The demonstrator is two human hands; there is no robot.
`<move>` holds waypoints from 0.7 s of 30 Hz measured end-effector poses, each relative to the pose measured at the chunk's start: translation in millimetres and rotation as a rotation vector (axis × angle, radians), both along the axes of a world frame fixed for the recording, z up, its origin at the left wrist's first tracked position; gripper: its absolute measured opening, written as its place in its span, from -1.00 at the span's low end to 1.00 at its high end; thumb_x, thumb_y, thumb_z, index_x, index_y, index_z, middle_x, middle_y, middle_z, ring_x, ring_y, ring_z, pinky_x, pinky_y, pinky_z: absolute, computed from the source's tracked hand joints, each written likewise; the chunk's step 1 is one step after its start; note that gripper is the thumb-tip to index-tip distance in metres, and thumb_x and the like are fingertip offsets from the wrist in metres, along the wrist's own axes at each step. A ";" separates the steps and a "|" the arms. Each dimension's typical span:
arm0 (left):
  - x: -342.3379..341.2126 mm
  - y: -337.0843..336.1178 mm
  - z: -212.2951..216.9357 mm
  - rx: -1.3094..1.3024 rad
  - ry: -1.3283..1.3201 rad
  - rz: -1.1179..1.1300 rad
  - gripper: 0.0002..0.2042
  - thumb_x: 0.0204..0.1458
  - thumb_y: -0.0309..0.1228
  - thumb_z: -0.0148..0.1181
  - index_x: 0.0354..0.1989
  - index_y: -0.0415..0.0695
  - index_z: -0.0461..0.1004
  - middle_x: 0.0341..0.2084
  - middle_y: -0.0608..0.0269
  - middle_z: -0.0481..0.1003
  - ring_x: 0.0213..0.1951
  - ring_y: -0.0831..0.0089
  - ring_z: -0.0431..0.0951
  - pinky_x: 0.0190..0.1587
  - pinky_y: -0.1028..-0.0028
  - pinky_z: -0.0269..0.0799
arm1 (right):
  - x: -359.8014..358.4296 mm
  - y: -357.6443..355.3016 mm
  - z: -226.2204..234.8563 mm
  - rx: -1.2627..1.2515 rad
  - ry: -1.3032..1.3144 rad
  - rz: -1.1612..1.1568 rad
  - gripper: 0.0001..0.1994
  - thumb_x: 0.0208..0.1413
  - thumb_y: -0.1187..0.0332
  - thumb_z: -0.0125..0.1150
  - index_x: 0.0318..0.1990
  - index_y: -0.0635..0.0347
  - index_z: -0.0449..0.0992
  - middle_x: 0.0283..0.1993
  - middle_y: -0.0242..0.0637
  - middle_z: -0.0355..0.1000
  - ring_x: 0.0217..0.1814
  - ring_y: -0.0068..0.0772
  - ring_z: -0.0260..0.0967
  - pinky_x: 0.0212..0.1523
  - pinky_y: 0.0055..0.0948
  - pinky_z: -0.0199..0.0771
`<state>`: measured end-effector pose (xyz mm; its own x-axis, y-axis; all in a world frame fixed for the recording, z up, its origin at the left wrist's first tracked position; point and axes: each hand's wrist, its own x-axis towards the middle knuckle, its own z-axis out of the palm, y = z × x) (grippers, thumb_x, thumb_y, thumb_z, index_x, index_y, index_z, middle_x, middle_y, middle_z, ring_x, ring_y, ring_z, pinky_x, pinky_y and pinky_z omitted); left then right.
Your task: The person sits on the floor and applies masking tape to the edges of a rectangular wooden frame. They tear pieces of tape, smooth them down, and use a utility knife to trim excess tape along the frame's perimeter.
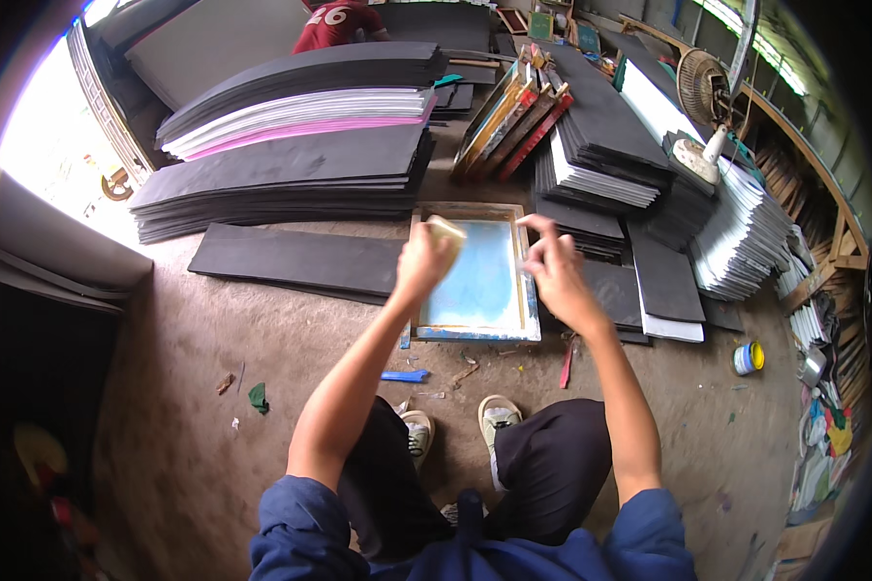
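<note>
In front of my feet a wooden screen-printing frame (535, 308) lies flat, its mesh (479, 271) tinted blue with whitish edges. Over its upper left side is my left hand (426, 259), closed on a pale yellowish pad (446, 231) that is blurred, so its exact kind is unclear. Above the frame's right edge hovers my right hand (555, 263), fingers bent but apart, with nothing visible in them. I cannot tell whether either hand touches the frame.
Black sheet stacks (281, 179) stand at the left, others (600, 116) at the right. Several screen frames (513, 116) lean behind. On the floor are a blue tool (405, 376), a red-handled tool (567, 363) and a yellow-rimmed tub (749, 358). A fan (703, 87) and a person in red (337, 24) are farther back.
</note>
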<state>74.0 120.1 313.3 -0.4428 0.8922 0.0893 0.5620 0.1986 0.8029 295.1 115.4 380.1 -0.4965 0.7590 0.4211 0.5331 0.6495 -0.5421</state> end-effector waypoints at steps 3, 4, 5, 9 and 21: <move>-43.2 -4.9 -7.5 0.096 0.095 0.088 -0.60 0.03 -0.23 0.04 -0.04 -0.23 0.22 -0.24 -0.17 0.46 -0.18 -0.05 0.48 -0.11 0.19 0.38 | 22.1 12.4 0.8 0.104 0.122 -0.011 -0.47 -0.03 0.60 0.09 0.10 -0.04 0.15 -0.44 -0.41 0.24 -0.31 -0.42 0.18 -0.13 -0.38 0.18; -50.1 -8.7 -10.0 0.125 0.099 0.085 -0.61 0.03 -0.23 0.04 -0.05 -0.22 0.23 -0.24 -0.16 0.46 -0.17 -0.05 0.47 -0.11 0.18 0.37 | 24.4 14.9 -6.3 0.053 0.143 -0.012 -0.46 -0.04 0.59 0.11 0.10 -0.09 0.14 -0.46 -0.42 0.25 -0.29 -0.43 0.19 -0.15 -0.36 0.18; -45.9 -9.1 -5.8 0.116 0.107 0.047 -0.63 0.03 -0.29 0.05 -0.04 -0.24 0.22 -0.21 -0.16 0.44 -0.14 -0.05 0.45 -0.09 0.20 0.36 | 32.2 23.4 -16.3 -0.047 0.205 0.023 -0.46 -0.05 0.58 0.12 0.10 -0.07 0.13 -0.45 -0.42 0.24 -0.28 -0.45 0.19 -0.14 -0.37 0.19; -38.3 -17.6 -2.3 0.184 0.156 -0.058 -0.64 0.02 -0.41 0.05 -0.02 -0.29 0.22 -0.13 -0.17 0.40 -0.08 -0.03 0.41 -0.03 0.23 0.33 | 49.7 55.0 -43.3 -0.312 0.357 0.091 -0.42 -0.11 0.55 0.16 0.10 0.02 0.08 -0.38 -0.41 0.16 -0.29 -0.53 0.18 -0.10 -0.45 0.22; 15.4 20.4 -74.5 0.022 0.199 -0.502 -0.67 0.04 -0.41 0.00 -0.07 -0.35 0.20 -0.15 -0.22 0.40 -0.16 -0.13 0.43 -0.09 0.14 0.34 | 120.4 142.7 -287.0 -0.531 0.166 -0.414 -0.40 -0.22 0.62 0.24 0.01 0.07 0.11 -0.25 -0.16 0.19 -0.14 -0.20 0.21 -0.07 -0.32 0.26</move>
